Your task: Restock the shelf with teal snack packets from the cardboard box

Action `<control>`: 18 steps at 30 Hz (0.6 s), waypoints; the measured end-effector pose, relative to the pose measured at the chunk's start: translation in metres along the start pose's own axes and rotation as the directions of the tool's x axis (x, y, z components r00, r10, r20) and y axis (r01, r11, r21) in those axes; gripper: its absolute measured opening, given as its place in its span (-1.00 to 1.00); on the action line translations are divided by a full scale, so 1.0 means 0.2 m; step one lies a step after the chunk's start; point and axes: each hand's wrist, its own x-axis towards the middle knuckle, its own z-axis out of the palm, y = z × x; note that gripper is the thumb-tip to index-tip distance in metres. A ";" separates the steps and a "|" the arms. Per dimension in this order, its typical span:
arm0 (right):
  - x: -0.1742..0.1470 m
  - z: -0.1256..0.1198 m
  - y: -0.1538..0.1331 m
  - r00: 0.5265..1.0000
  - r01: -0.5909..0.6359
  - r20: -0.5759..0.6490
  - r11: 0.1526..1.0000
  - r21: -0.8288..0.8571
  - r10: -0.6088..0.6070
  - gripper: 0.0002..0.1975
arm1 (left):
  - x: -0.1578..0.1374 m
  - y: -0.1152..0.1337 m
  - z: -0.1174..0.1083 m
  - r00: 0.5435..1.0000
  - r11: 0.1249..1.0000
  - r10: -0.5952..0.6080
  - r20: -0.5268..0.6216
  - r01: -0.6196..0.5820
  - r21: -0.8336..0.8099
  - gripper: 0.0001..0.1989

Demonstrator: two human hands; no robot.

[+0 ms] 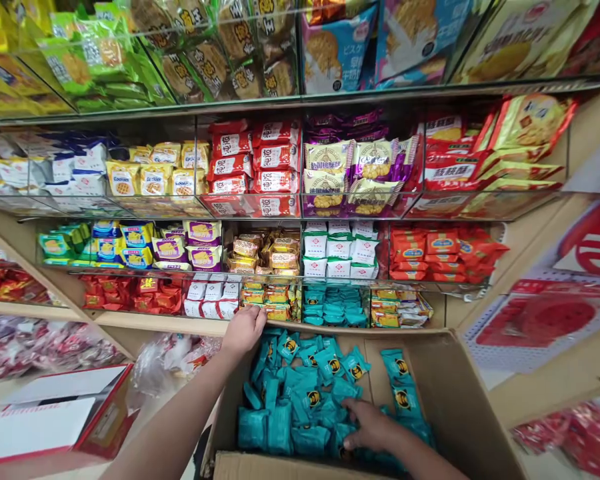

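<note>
At the far left corner of the cardboard box [460,393]: left hand [247,329], fingers curled — can't tell if gripping | Toward the near edge: right hand [369,424], finger and thumb apart — among blue-green packets [300,385] (a big pile), mostly along the left edge

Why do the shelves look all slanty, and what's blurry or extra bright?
Head view: the shelves slant and stretch toward the edges, probably a wide lens; head view: yellow packets, top left, look soft; head view: white box flaps look very bright.
</note>
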 end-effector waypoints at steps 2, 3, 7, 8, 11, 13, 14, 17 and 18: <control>-0.01 -0.01 -0.01 0.998 0.037 -0.047 0.999 0.010 -0.037 -0.57 | 0.00 0.00 -0.02 1.000 1.000 0.013 -0.015 -0.014 -0.001 -0.64; -0.01 -0.02 -0.01 0.996 0.058 -0.071 0.998 0.021 -0.057 -0.68 | 0.00 0.01 -0.03 1.000 1.000 0.020 -0.023 -0.020 0.000 -0.66; -0.02 -0.12 0.00 0.982 0.121 -0.164 0.981 0.153 -0.095 -0.90 | -0.06 0.07 -0.08 0.976 0.984 0.160 -0.147 -0.169 -0.051 -0.73; -0.02 -0.14 0.01 0.978 0.127 -0.188 0.971 0.204 -0.089 -0.89 | -0.10 0.10 -0.08 0.958 0.965 0.230 -0.171 -0.248 -0.088 -0.71; -0.03 -0.21 0.03 0.964 0.139 -0.265 0.917 0.374 -0.038 -0.79 | -0.25 0.26 -0.03 0.911 0.859 0.395 -0.113 -0.411 -0.304 -0.68; -0.05 -0.24 0.02 0.952 0.149 -0.305 0.863 0.483 0.006 -0.71 | -0.35 0.39 0.04 0.935 0.802 0.354 0.005 -0.301 -0.516 -0.67; -0.06 -0.25 0.00 0.948 0.155 -0.316 0.833 0.530 0.025 -0.67 | -0.40 0.45 0.08 0.956 0.770 0.278 0.090 -0.165 -0.616 -0.64; -0.12 -0.24 -0.07 0.948 0.175 -0.316 0.751 0.637 0.047 -0.60 | -0.47 0.61 0.17 0.885 0.525 0.057 0.461 0.367 -0.768 -0.43; -0.14 -0.23 -0.10 0.950 0.181 -0.308 0.727 0.662 0.044 -0.59 | -0.47 0.64 0.19 0.826 0.414 0.034 0.562 0.500 -0.760 -0.42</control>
